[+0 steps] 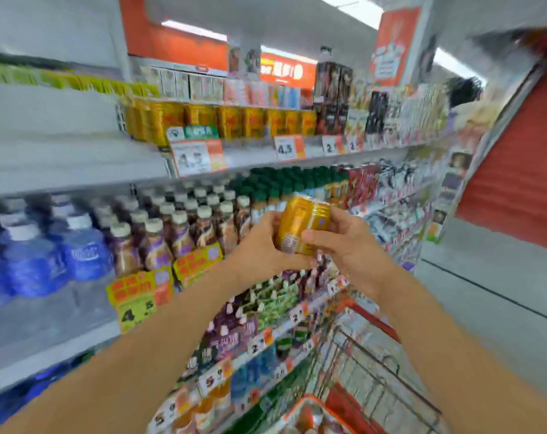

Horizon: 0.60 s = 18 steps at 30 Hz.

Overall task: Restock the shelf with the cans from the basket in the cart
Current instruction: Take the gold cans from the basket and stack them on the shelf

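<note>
Both hands hold one golden-orange can [302, 225] in mid-air in front of the shelves. My left hand [259, 249] cups its lower left side and my right hand [347, 242] grips its right side, thumb across the label. A row of matching golden cans [222, 120] stands on the upper shelf [259, 156] above price tags reading 4.5. The orange basket [309, 411] shows at the bottom edge inside the red wire cart [369, 355]; its contents are blurred.
Blue water bottles [46, 252] and brown drink bottles [178, 227] fill the middle shelf to the left. Lower shelves hold small cartons and bottles. A grey floor aisle [485, 292] runs to the right beside a red shutter [516, 183].
</note>
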Motion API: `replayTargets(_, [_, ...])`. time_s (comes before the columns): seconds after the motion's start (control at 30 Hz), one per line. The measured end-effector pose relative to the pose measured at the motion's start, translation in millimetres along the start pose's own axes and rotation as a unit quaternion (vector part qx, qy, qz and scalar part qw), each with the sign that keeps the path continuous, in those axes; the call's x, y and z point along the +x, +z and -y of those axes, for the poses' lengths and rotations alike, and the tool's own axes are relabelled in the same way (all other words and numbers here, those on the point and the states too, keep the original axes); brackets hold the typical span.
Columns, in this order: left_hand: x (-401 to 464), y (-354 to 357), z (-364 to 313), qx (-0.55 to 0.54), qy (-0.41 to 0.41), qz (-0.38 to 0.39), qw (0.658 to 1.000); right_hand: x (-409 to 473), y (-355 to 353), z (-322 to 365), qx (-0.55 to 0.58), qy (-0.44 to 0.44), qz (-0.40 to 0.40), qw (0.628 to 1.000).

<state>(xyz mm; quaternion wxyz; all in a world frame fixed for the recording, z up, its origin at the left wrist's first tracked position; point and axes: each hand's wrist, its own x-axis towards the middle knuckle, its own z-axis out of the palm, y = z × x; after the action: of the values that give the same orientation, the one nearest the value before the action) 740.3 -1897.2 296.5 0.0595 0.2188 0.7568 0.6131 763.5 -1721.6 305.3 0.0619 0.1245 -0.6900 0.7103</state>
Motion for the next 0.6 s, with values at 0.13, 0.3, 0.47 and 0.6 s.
replayTargets(0.13, [30.5,-31.6,-27.1,-0.023,-0.008,0.008,1.000,40.2,9.5,24.5,0.060,-0.013,0.011,0.998])
replayTargets(0.3, [57.7,-63.0,-51.6,-0.052,0.011,0.071,0.996,80.1,19.8,37.6,0.092,-0.011,0.051,0.994])
replayTargets(0.47, [85.2,-79.5,-65.2,0.097,0.176,-0.138,0.970,111.4,56.9,74.2,-0.066,-0.023,-0.048,0.996])
replayTargets(0.6, [118.0,-71.2,-74.6,0.079,0.250,-0.230,0.937,138.8,83.4,93.3,-0.079,-0.057,-0.154,0.983])
